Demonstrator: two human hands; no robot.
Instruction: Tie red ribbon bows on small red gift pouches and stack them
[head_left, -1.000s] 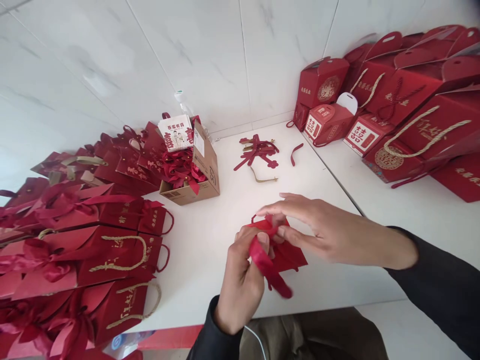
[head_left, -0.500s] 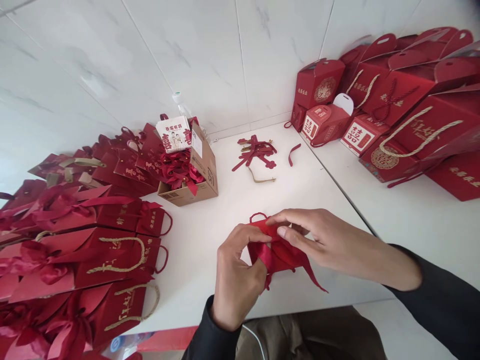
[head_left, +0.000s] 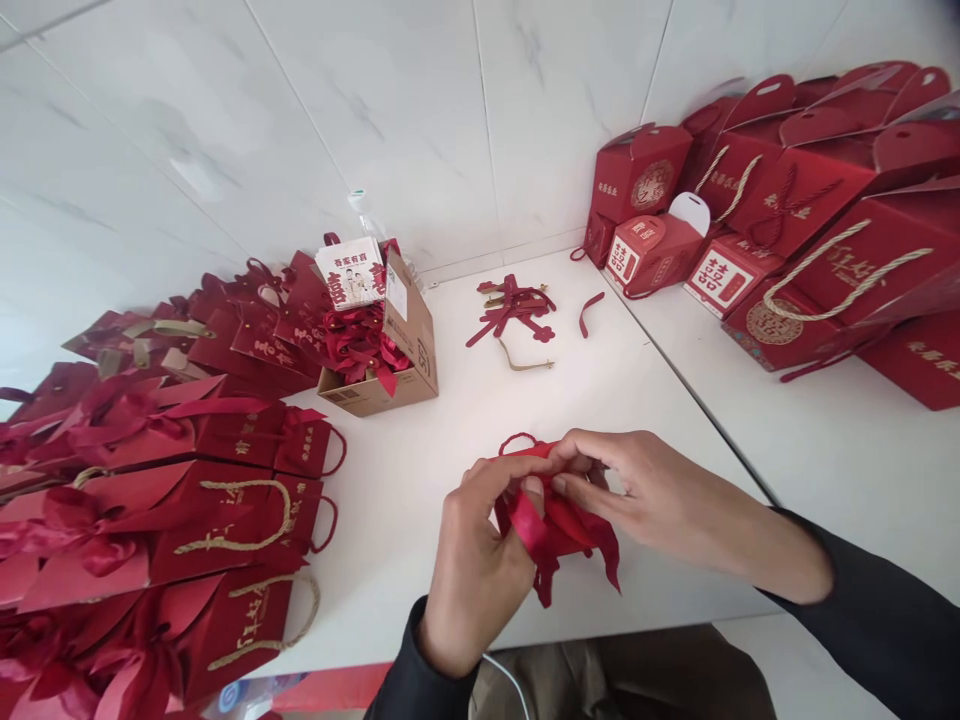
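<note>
A small red gift box with a thin cord handle stands on the white table in front of me, mostly covered by my hands. A red satin ribbon lies across its top, its loose ends hanging down the front side. My left hand pinches the ribbon between thumb and fingers at the box's left. From the right, my right hand closes its thumb and fingertips on the ribbon at the top centre. The two hands' fingertips meet there, and they hide the exact spot where the ribbon crosses.
Red gift boxes with bows crowd the left side. A cardboard box holds red ribbon bows and printed cards. Loose red straps lie near the wall. More red boxes are stacked at the right, beyond a table seam.
My right fingers have closed in on the ribbon beside my left fingertips. The ribbon end at the right has drawn in and hangs closer to the box.
</note>
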